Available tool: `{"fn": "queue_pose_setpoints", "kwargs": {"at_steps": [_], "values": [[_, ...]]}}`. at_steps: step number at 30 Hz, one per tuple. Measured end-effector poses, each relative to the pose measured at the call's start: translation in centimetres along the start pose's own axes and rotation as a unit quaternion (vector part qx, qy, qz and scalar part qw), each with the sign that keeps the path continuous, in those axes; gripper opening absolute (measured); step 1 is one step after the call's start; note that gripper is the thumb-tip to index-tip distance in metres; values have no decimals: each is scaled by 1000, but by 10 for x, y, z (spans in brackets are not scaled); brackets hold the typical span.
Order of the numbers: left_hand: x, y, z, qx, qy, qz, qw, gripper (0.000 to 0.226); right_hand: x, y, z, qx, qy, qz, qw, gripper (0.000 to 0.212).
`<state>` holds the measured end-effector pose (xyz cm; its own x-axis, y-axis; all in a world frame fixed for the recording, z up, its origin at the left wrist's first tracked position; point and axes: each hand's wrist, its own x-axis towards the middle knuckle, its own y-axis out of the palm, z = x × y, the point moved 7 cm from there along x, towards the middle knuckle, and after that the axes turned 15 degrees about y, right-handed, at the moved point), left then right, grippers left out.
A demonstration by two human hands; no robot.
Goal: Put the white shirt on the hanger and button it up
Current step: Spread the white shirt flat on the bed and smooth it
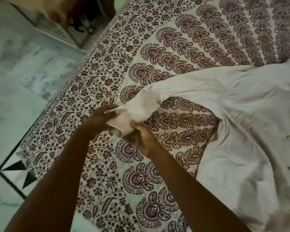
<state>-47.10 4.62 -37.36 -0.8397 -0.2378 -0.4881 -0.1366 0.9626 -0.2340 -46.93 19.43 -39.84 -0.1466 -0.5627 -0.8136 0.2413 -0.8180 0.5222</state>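
With the white shirt [241, 114] spread on the right of the bed [107, 56], my left hand [97, 118] and right hand [141, 136] grip its cuff [122, 121], and tugging could drag the shirt into creases

- One white shirt [241, 114], spread on the bed, one sleeve [174, 86] stretched out from it.
- Two hands: left hand [99, 117] and right hand [141, 138], both gripping the cuff [122, 121].
- One patterned bedsheet [157, 47].
- One slatted white unit [60, 30] beside the bed; too blurred to tell more.
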Motion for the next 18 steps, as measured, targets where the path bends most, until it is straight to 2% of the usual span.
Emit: {"fn": "queue_pose_setpoints", "kwargs": {"at_steps": [1,2,3,4,5,7,9,11,13,16,17,18], "values": [[-2,-11,6,52,-17,2,999,34,5,8,-12,-31,28,10,999,14],[-3,-21,15,130,-36,12,991,38,10,11,-23,-108,57,-16,992,20],[-7,-28,24,216,-54,21,975,43,16,4,-34,-218,67,-87,970,27],[-8,-34,32,288,-64,17,955,49,19,-9,-37,-331,54,-180,925,32],[-10,-35,35,341,-63,3,938,50,19,-21,-34,-398,19,-258,880,33],[-14,-28,25,416,-29,-56,907,43,8,-41,-26,-411,-59,-322,851,28],[-16,-11,7,465,26,-116,878,34,-9,-64,-15,-399,-128,-335,844,18],[-14,24,-12,453,107,-137,875,27,-33,-92,-3,-393,-184,-335,836,17],[-12,66,-25,414,162,-118,888,21,-63,-122,9,-433,-229,-391,779,29],[-1,136,-41,398,205,-52,893,20,-111,-187,18,-444,-233,-550,668,31],[4,157,-47,408,222,-26,885,22,-122,-206,18,-438,-219,-590,642,32],[11,182,-54,418,244,-2,875,26,-134,-226,18,-428,-195,-615,632,34]]}}
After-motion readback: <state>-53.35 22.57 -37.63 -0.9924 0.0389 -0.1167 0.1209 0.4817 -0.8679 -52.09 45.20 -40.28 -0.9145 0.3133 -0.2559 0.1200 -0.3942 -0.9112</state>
